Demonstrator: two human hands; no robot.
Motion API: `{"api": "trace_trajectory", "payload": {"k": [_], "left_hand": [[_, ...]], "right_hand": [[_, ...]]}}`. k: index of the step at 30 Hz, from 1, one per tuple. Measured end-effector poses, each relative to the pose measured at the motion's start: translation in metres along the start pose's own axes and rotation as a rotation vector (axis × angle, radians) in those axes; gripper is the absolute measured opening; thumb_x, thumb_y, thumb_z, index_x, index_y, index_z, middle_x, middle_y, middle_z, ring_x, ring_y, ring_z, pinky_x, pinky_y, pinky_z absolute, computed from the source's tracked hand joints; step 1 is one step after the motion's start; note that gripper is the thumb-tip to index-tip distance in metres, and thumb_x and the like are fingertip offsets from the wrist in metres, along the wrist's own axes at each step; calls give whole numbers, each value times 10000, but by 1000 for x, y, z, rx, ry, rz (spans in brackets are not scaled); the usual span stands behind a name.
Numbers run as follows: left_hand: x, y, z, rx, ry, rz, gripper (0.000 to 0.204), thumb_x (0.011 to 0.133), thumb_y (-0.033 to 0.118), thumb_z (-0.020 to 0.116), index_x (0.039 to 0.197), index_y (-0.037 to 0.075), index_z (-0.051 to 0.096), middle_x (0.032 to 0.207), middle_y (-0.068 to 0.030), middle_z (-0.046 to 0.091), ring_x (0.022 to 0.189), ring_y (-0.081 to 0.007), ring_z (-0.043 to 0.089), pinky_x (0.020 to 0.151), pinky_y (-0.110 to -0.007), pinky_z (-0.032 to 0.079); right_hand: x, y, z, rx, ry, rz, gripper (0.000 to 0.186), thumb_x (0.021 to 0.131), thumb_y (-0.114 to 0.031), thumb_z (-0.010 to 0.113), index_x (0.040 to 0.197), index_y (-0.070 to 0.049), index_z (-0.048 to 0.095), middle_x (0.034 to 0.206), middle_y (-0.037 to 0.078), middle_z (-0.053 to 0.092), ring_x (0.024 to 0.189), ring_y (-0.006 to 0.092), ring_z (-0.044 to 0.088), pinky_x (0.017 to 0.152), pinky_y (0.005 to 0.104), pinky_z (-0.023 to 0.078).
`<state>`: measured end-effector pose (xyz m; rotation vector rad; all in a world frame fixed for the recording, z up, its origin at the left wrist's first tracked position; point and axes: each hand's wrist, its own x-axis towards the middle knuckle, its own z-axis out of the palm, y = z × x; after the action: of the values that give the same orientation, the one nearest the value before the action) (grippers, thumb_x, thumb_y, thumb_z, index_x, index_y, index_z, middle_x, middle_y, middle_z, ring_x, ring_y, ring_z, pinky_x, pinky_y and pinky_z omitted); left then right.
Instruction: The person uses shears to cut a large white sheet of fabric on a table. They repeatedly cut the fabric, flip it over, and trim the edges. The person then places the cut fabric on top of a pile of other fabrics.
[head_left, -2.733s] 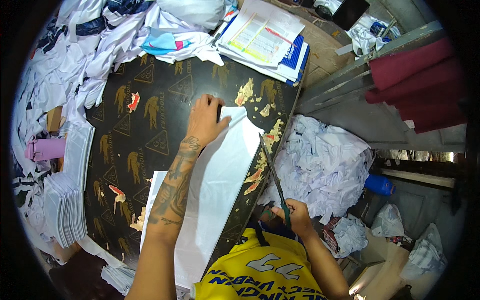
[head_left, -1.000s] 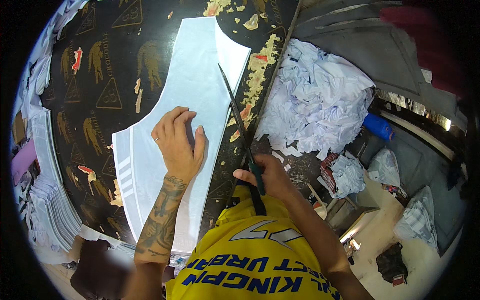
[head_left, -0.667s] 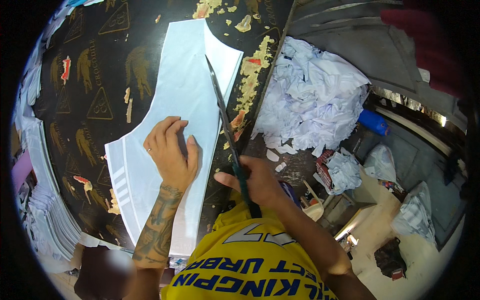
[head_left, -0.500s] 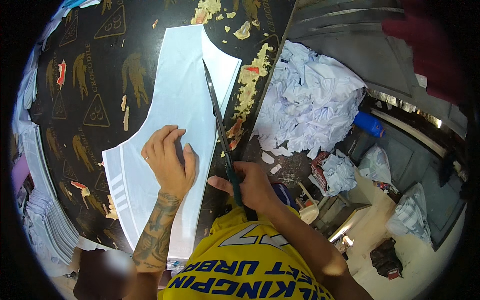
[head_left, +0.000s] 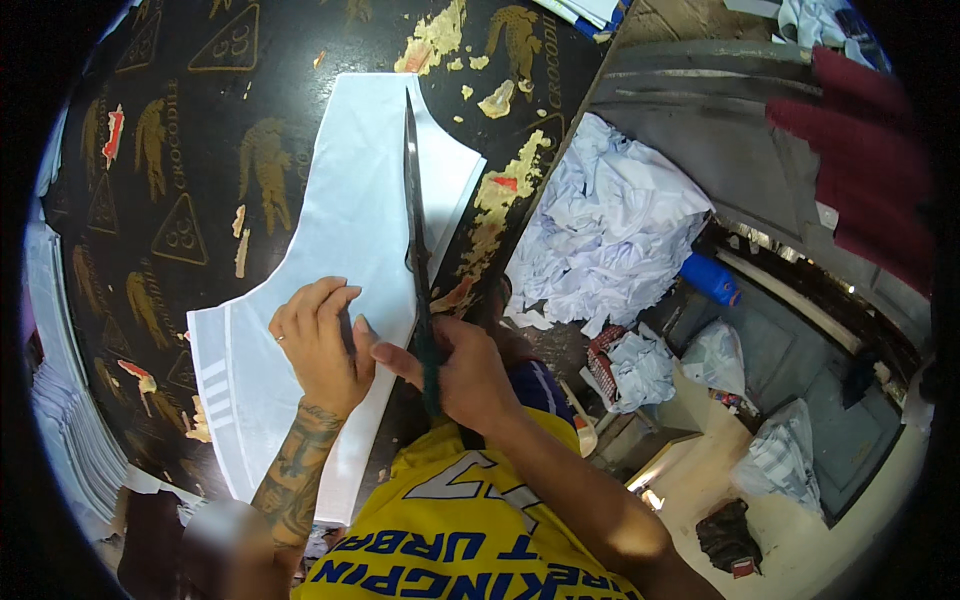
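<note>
A layered white fabric piece (head_left: 350, 190) with curved edges and pale stripes at its lower left lies flat on the black, gold-patterned table (head_left: 130, 240). My left hand (head_left: 325, 335) rests on the fabric's lower middle, fingers slightly bent and apart, holding nothing. My right hand (head_left: 465, 370) grips long dark-handled scissors (head_left: 412, 170) just right of it. The blades lie lengthwise over the fabric's upper right, tips close to its top edge; whether they are parted I cannot tell. My right thumb is close to my left thumb.
A heap of white scraps (head_left: 610, 220) lies right of the table, with a blue cylinder (head_left: 708, 278), plastic bags (head_left: 775, 450) and maroon cloth (head_left: 850, 170). Stacked fabric pieces (head_left: 70, 420) line the left edge. Flaking patches mark the table top.
The fabric now shows its wider, striped shape. My left hand has moved down onto its middle. The scissors have swung upright over the fabric, tips moving toward its top edge, with my right hand moving left.
</note>
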<state>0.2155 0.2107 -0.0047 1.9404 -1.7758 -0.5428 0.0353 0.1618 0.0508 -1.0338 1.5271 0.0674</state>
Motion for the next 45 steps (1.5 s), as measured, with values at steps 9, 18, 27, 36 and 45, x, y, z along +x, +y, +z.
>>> {"api": "trace_trajectory", "payload": {"k": [9, 18, 27, 36, 45], "left_hand": [[8, 3, -3, -14, 7, 2, 403, 850, 82, 652, 1253, 102, 654, 1304, -89, 630, 1254, -315, 546, 1054, -492, 335], [60, 68, -3, -54, 225, -266, 350, 825, 227, 842, 1145, 133, 735, 1148, -76, 609, 1125, -295, 560, 971, -485, 375], [105, 208, 69, -725, -21, 111, 507, 942, 282, 790, 1392, 75, 684, 1338, -144, 680, 1345, -341, 600, 1156, -518, 428], [-258, -3, -3, 338, 451, -1832, 1114, 940, 820, 563, 1746, 146, 193, 1809, -207, 114, 1657, -459, 96, 1266, -754, 68], [-197, -37, -76, 619, 757, -1269, 812, 942, 535, 752, 1612, 159, 487, 1676, -186, 440, 1577, -411, 349, 1262, -660, 259]], "right_hand": [[21, -13, -16, 115, -8, -39, 450, 892, -439, 915, 872, -23, 744, 695, -3, 657, 602, 72, 605, 556, 251, 463], [42, -63, -188, -170, 195, -319, 590, 886, -268, 932, 629, -91, 431, 610, -88, 394, 606, 48, 345, 518, 280, 280], [74, -158, -271, -317, -136, -657, 455, 936, -305, 885, 713, -71, 565, 631, -46, 539, 537, 41, 510, 495, 251, 384], [73, -119, -207, -418, -377, -599, 405, 972, -339, 842, 752, -64, 642, 584, -31, 535, 470, 74, 528, 444, 268, 380], [46, -93, -177, -679, -389, -496, 433, 934, -343, 881, 734, -45, 640, 594, -21, 553, 501, 70, 540, 470, 262, 399]]}}
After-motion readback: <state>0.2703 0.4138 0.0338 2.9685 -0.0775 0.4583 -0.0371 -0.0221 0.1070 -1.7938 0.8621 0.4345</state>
